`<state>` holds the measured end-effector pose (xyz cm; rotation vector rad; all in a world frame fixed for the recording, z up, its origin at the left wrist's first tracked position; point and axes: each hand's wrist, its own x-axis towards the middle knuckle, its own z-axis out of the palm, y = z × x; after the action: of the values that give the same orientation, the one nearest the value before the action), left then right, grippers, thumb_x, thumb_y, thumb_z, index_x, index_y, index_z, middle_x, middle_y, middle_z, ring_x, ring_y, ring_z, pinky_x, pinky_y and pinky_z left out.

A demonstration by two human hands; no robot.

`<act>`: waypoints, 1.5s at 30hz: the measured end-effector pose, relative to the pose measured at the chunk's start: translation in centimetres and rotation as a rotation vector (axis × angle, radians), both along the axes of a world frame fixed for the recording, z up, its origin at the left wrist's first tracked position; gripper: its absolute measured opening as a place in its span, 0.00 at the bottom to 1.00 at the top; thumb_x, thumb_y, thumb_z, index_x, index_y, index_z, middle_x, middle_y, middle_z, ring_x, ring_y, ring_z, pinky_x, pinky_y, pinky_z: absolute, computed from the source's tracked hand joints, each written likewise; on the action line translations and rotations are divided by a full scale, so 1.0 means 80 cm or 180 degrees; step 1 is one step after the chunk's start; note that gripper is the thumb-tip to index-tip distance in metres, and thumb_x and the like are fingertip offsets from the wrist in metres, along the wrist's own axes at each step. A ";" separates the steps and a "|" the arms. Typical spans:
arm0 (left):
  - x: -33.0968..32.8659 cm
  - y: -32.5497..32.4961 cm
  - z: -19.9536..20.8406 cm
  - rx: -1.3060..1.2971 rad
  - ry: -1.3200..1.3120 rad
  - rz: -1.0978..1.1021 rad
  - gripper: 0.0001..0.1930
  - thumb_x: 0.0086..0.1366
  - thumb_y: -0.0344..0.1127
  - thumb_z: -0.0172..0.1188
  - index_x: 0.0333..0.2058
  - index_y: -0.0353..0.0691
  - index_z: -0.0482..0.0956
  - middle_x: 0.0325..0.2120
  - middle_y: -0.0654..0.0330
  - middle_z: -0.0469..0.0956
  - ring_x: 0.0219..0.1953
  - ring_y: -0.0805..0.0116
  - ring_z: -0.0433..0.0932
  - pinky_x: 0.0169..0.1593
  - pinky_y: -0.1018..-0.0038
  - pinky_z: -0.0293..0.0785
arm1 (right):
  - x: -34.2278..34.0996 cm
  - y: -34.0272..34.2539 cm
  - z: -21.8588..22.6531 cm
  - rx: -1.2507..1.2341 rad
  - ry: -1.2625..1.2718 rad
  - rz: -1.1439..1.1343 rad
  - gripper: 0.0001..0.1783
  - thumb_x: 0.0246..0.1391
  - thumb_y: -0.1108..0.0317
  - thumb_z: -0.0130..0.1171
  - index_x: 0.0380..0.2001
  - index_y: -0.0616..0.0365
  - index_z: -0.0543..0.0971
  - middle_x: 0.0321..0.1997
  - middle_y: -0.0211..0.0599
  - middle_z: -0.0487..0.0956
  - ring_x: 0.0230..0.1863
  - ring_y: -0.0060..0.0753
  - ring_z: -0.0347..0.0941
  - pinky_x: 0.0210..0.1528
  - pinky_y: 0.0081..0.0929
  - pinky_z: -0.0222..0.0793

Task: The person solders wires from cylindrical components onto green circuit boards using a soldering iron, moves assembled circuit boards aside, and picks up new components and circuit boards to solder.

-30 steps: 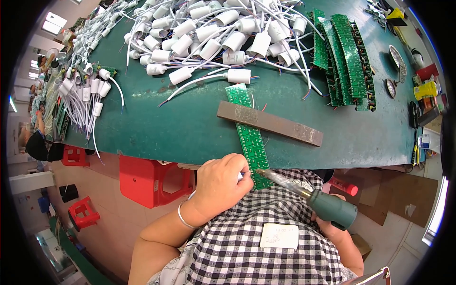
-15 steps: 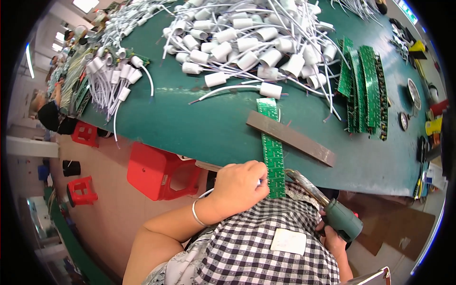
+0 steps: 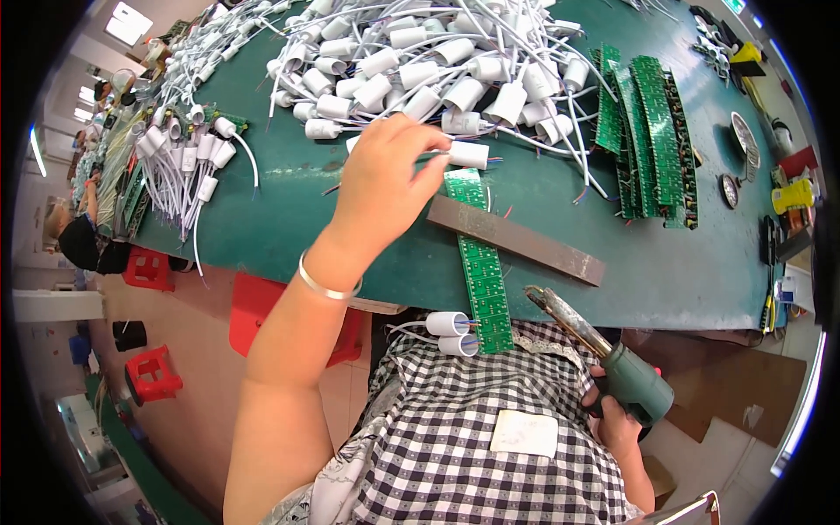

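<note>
A white cylindrical plastic lamp socket [image 3: 469, 154] is pinched by the left hand [image 3: 389, 179] fingers; a green-handled soldering iron [image 3: 604, 357] is gripped in the right hand [image 3: 612, 418].

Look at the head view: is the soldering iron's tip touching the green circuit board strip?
No, the soldering iron in the right hand is held apart from the green circuit board strip.

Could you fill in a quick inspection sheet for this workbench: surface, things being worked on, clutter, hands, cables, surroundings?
Surface: green-topped table.
Job's things: long green circuit board strip under a flat grey metal bar; white cylindrical socket with lead.
Clutter: stack of green circuit boards, two white sockets at the table edge.
Hands: left hand pinches the socket; right hand grips a green-handled soldering iron.
Cables: pile of white wired sockets.
Surroundings: red plastic stools.
</note>
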<state>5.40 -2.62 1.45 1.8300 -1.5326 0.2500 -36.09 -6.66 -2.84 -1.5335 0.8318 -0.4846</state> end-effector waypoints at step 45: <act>-0.127 0.088 -0.030 0.1216 0.1024 -0.0049 0.05 0.43 0.32 0.61 0.19 0.48 0.73 0.20 0.70 0.72 0.32 0.66 0.68 0.42 0.65 0.55 | 0.046 -0.007 0.036 -0.1269 0.0579 0.1097 0.09 0.45 0.75 0.55 0.33 0.63 0.75 0.26 0.34 0.76 0.23 0.26 0.74 0.30 0.24 0.69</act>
<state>-4.73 4.39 -0.96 2.0263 -1.4323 -0.3544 -32.38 -7.19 0.07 -2.0681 0.6091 -0.2666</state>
